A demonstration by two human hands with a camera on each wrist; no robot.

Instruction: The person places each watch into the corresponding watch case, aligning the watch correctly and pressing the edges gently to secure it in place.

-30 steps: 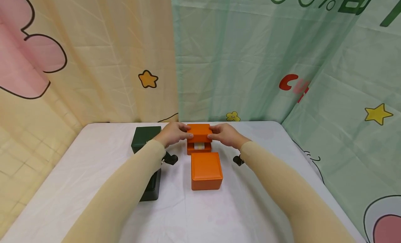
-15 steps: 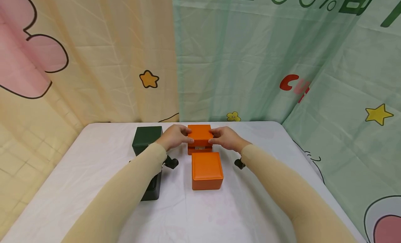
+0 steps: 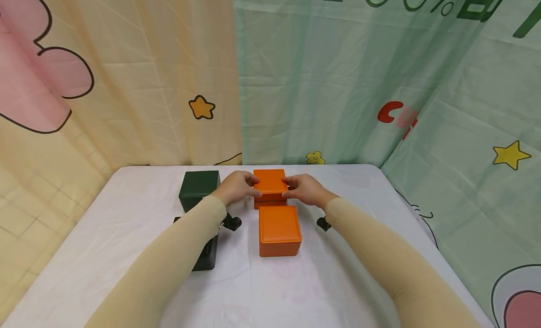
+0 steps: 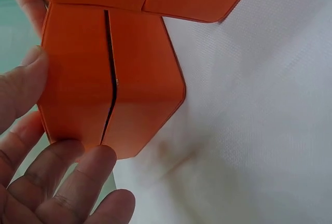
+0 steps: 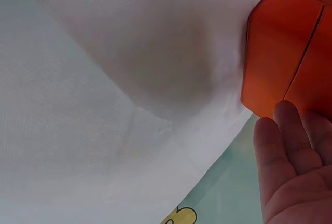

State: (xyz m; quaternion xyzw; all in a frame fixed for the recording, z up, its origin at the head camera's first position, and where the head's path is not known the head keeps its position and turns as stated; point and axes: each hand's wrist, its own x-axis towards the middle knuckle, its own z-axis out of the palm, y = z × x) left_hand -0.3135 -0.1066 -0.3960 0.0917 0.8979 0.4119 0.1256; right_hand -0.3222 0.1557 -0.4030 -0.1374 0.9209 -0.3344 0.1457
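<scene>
At the far middle of the table, my left hand (image 3: 236, 187) and right hand (image 3: 308, 189) hold the lid (image 3: 269, 181) of a small orange box from its two sides. The lid sits over the base (image 3: 270, 205); in the left wrist view a thin dark gap runs between the lid (image 4: 72, 73) and base (image 4: 145, 73). My left thumb (image 4: 21, 86) presses one side, with fingertips at another edge. In the right wrist view, my right fingers (image 5: 290, 141) touch the box around its seam. A second orange box (image 3: 279, 227), lid down, stands just in front.
To the left, a dark green box (image 3: 198, 187) stands on the white-covered table (image 3: 270, 295). A black item (image 3: 207, 257), partly hidden by my left sleeve, lies in front of it. Printed curtains (image 3: 338, 83) hang behind the table.
My hands have brought the lid of the far orange box down, and the opening that showed a pale thing inside has closed to a thin seam. The nearer orange box has not moved.
</scene>
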